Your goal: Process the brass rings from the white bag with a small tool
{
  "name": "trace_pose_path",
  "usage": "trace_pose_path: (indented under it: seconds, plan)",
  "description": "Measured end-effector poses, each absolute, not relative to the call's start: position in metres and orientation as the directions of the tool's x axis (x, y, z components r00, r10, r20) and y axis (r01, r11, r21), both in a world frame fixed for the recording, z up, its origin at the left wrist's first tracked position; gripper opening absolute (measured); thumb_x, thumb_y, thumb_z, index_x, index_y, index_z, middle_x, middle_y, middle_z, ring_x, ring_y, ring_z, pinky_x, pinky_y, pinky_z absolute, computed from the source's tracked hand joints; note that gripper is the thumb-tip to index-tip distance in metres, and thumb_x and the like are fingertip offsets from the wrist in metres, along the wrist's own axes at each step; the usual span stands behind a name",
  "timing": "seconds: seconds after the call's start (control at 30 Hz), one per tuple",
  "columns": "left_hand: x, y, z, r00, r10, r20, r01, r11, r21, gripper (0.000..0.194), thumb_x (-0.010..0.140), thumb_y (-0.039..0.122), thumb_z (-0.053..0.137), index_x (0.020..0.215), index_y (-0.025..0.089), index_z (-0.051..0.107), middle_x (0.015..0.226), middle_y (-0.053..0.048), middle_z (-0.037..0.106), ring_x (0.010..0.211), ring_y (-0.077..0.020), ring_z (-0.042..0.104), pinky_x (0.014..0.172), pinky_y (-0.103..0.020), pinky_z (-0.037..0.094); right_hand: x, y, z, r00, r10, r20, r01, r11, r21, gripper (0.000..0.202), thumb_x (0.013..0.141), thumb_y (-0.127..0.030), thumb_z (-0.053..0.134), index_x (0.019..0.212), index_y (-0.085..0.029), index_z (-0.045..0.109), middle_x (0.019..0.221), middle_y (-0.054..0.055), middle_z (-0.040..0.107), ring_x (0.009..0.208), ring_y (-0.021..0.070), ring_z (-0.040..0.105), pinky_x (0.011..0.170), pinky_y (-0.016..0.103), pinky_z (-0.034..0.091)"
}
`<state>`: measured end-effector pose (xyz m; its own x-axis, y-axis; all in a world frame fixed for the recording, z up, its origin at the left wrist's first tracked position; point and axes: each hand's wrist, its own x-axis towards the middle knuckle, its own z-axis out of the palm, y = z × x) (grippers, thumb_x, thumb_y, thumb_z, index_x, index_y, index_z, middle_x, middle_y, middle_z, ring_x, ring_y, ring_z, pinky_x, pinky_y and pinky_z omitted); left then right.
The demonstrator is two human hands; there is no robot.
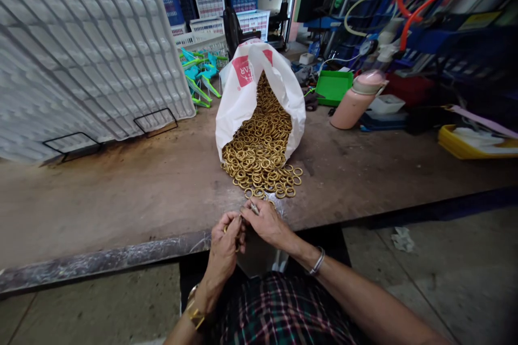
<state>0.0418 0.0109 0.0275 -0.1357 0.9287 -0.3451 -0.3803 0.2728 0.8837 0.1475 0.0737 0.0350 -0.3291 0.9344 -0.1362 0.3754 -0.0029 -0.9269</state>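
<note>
Rings (259, 151) | looked gold-toned, round, plain, faintly glossy; lay heaped in white plastic sack (238, 102), spilled onto brown tabletop (154, 194) | Left hand (224, 242) | held at least one in curled fingers | Right hand (267, 222) | pinched small metallic tool (254, 207) between thumb and fingers

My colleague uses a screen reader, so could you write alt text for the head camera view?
A person's left hand and right hand meet at the edge of a workbench, the left holding at least one gold-coloured ring, the right a small metallic item. Beyond them, an open white bag spills many similar rings onto the bench.
</note>
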Motion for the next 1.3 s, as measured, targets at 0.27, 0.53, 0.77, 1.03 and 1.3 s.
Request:
trace_pose_path:
  seconds: [0.27,0.53,0.77,1.03,1.3]
  plan:
    - [0.038,0.009,0.030,-0.085,0.936,-0.341,-0.442,0.271,0.855,0.027,0.074,0.042,0.060,0.074,0.017,0.051,0.058,0.006,0.046,0.042,-0.0044,0.037,0.037,-0.015,0.032,0.146,0.073,0.037,-0.350,0.930,-0.108,0.364,0.029,-0.931,0.018,0.077,-0.026,0.044,0.061,-0.019,0.048,0.054,-0.005,0.048,0.055,0.0095,0.043,0.055,0.021,0.033]
    - [0.033,0.010,0.031,-0.039,0.938,-0.344,-0.517,0.276,0.810,0.023,0.075,0.038,0.061,0.076,0.017,0.050,0.063,0.006,0.048,0.043,-0.0036,0.040,0.036,-0.015,0.033,0.144,0.072,0.038,-0.338,0.934,-0.116,0.350,0.010,-0.937,0.020,0.077,-0.029,0.043,0.060,-0.019,0.046,0.052,-0.005,0.046,0.053,0.0098,0.042,0.055,0.022,0.033]
    - [0.033,0.008,0.030,-0.020,0.939,-0.344,-0.552,0.276,0.787,0.024,0.074,0.037,0.062,0.075,0.017,0.050,0.062,0.005,0.049,0.042,-0.0034,0.040,0.036,-0.015,0.032,0.144,0.071,0.041,-0.328,0.940,-0.099,0.364,0.029,-0.931,0.019,0.076,-0.026,0.043,0.059,-0.019,0.046,0.052,-0.005,0.047,0.054,0.0102,0.042,0.056,0.022,0.033]
    - [0.032,0.007,0.029,-0.025,0.944,-0.330,-0.554,0.261,0.790,0.027,0.073,0.039,0.063,0.073,0.017,0.048,0.061,0.005,0.048,0.042,-0.0034,0.039,0.037,-0.015,0.032,0.145,0.069,0.040,-0.344,0.938,-0.051,0.332,0.071,-0.941,0.023,0.078,-0.021,0.041,0.055,-0.019,0.043,0.051,-0.005,0.045,0.051,0.0093,0.042,0.053,0.021,0.033]
    - [0.033,0.005,0.027,-0.046,0.948,-0.316,-0.530,0.245,0.812,0.030,0.072,0.042,0.064,0.074,0.018,0.047,0.062,0.005,0.048,0.044,-0.0043,0.040,0.038,-0.016,0.032,0.152,0.061,0.032,-0.465,0.884,0.042,0.613,0.355,-0.706,0.018,0.076,-0.012,0.042,0.086,-0.018,0.056,0.070,0.002,0.061,0.063,0.0132,0.052,0.059,0.023,0.033]
